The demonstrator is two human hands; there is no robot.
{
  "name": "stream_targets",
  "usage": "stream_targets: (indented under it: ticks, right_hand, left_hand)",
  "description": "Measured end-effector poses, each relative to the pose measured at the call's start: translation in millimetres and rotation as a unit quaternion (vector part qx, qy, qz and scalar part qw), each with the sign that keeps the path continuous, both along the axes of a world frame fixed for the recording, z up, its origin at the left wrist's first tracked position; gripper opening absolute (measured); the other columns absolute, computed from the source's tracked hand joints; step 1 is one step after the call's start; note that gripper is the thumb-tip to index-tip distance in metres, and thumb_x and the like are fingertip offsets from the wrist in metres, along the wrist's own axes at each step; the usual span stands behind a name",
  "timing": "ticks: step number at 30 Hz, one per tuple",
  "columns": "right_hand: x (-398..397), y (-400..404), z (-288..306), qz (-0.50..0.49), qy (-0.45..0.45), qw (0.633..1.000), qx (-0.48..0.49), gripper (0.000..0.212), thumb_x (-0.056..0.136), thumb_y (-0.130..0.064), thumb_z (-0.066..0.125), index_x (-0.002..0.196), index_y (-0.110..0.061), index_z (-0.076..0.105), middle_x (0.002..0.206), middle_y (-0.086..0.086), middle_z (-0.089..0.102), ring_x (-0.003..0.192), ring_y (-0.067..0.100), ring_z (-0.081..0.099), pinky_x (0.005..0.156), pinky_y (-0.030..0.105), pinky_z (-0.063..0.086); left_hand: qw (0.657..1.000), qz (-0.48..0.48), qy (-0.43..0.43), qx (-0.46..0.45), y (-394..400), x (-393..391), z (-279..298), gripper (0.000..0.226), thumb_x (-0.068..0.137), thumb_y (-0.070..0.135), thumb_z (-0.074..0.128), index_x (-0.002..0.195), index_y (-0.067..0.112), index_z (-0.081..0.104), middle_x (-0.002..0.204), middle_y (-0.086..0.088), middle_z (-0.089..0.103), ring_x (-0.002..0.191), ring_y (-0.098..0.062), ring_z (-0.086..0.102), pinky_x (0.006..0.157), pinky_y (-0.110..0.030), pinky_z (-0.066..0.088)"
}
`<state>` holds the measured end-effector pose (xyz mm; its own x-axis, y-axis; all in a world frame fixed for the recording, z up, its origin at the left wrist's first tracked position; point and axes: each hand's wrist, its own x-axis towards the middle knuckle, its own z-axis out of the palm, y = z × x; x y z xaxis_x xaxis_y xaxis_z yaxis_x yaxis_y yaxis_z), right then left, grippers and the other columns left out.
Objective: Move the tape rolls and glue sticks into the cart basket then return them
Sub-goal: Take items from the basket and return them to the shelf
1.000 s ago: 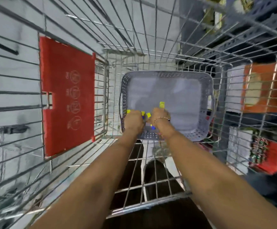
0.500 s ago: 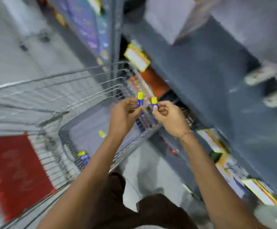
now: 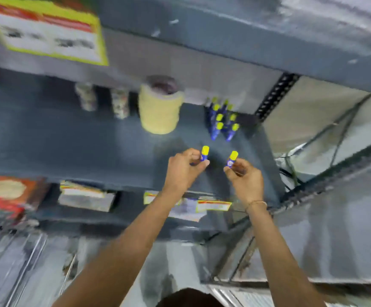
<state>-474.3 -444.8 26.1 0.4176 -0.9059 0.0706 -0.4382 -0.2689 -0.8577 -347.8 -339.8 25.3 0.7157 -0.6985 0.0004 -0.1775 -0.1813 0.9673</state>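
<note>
Head view, over a grey metal shelf (image 3: 69, 138): left hand (image 3: 183, 171) pinched shut around a blue glue stick (image 3: 204, 154), yellow cap up; right hand (image 3: 244, 178) likewise closed on a second glue stick (image 3: 232, 159), tilted slightly right. Both sticks held above the shelf's front, apart from each other. Further back, standing cluster of glue sticks (image 3: 222, 120) by the perforated upright (image 3: 273, 96). Left of that, stack of pale yellow tape rolls (image 3: 159, 109), then two smaller patterned rolls (image 3: 119, 103), blurred. Bracelet (image 3: 255, 203) on the right wrist. Price labels (image 3: 213, 206) along the shelf edge.
</note>
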Motion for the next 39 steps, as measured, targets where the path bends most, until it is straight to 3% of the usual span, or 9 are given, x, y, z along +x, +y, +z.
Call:
stream_targets:
  ticks: [3,6,8,12,16,25,29,34,39]
  right_hand:
    - [-0.2,-39.6,-1.9,-0.025,-0.010,1.000,0.001,0.020,0.079,0.000,0.071,0.099,0.005,0.068,0.096,0.025,0.073,0.078,0.011,0.068,0.086,0.038,0.054]
    - [15.6,-70.9,-6.5,-0.010,-0.016,1.000,-0.003,0.021,0.080,0.004,0.068,0.100,0.010,0.066,0.090,0.021,0.071,0.055,-0.016,0.059,0.068,0.001,0.049]
    - [28.1,-85.1,-11.1,-0.008,-0.015,1.000,0.004,0.019,0.080,0.005,0.067,0.099,0.009,0.066,0.083,0.015,0.067,0.049,-0.024,0.054,0.054,-0.004,0.041]
    - [40.6,-96.5,-12.7,-0.018,0.000,1.000,0.017,0.019,0.081,-0.001,0.069,0.100,0.003,0.068,0.080,0.006,0.064,0.068,0.007,0.059,0.053,-0.004,0.040]
    - [45.2,-99.9,-24.0,-0.012,0.008,0.999,0.039,0.021,0.081,-0.003,0.070,0.101,0.002,0.068,0.094,0.018,0.074,0.079,0.021,0.064,0.078,0.023,0.051]
    - [44.7,-97.3,-33.2,-0.025,0.017,0.997,0.066,0.030,0.078,-0.001,0.073,0.107,0.001,0.065,0.097,0.015,0.071,0.084,0.020,0.064,0.082,0.023,0.049]
    - [39.2,-45.2,-33.6,-0.110,-0.033,0.993,0.000,0.023,0.074,0.008,0.066,0.085,-0.011,0.061,0.076,0.005,0.061,0.070,0.026,0.061,0.079,0.038,0.055]
    - [85.9,86.2,-18.8,0.134,-0.052,0.988,-0.048,0.029,0.071,0.011,0.065,0.072,-0.018,0.061,0.068,-0.005,0.059,0.058,-0.004,0.055,0.060,0.007,0.043]
    - [183.2,240.6,-22.9,0.435,0.017,0.900,0.016,0.013,0.075,0.004,0.066,0.080,-0.009,0.066,0.072,0.004,0.067,0.059,0.006,0.054,0.061,0.005,0.042]
  left_hand:
    - [0.999,0.000,-0.040,0.025,-49.9,-9.6,-4.1,0.018,0.076,0.015,0.075,0.090,0.006,0.069,0.089,-0.013,0.076,0.083,-0.023,0.072,0.072,-0.010,0.048]
    - [0.996,0.037,-0.075,0.037,-83.8,-5.4,-9.8,0.015,0.077,0.014,0.073,0.089,0.006,0.069,0.086,-0.016,0.076,0.079,-0.027,0.072,0.080,-0.031,0.056]
    - [0.990,0.055,-0.117,0.051,-95.7,-0.5,-14.6,0.014,0.079,0.015,0.070,0.089,0.006,0.068,0.083,-0.017,0.075,0.078,-0.029,0.072,0.080,-0.040,0.056]
    - [0.981,0.067,-0.161,0.083,-109.5,5.5,-20.9,0.013,0.081,0.014,0.068,0.092,0.007,0.067,0.086,-0.015,0.075,0.080,-0.030,0.070,0.078,-0.042,0.055]
    - [0.986,0.051,-0.132,0.085,-117.7,4.4,-29.1,0.018,0.083,0.008,0.066,0.101,0.006,0.065,0.093,-0.014,0.075,0.087,-0.025,0.070,0.083,-0.034,0.055]
    - [0.997,0.039,-0.055,0.039,-116.3,5.6,-33.7,0.034,0.080,-0.003,0.066,0.113,0.002,0.062,0.098,-0.015,0.072,0.087,-0.012,0.063,0.086,-0.019,0.049]
    - [0.995,0.083,-0.028,0.055,-67.7,18.5,-33.8,0.036,0.079,0.000,0.070,0.113,0.003,0.063,0.106,-0.012,0.071,0.095,-0.014,0.067,0.082,-0.012,0.050]
    - [0.975,0.222,0.007,0.016,62.4,52.2,-14.1,0.013,0.081,0.025,0.071,0.091,0.018,0.070,0.076,0.016,0.067,0.067,0.020,0.059,0.065,0.002,0.044]
    - [0.898,0.435,0.062,-0.020,251.6,99.9,-12.8,0.012,0.089,0.023,0.062,0.079,0.017,0.065,0.071,-0.004,0.065,0.066,-0.011,0.058,0.066,-0.026,0.047]
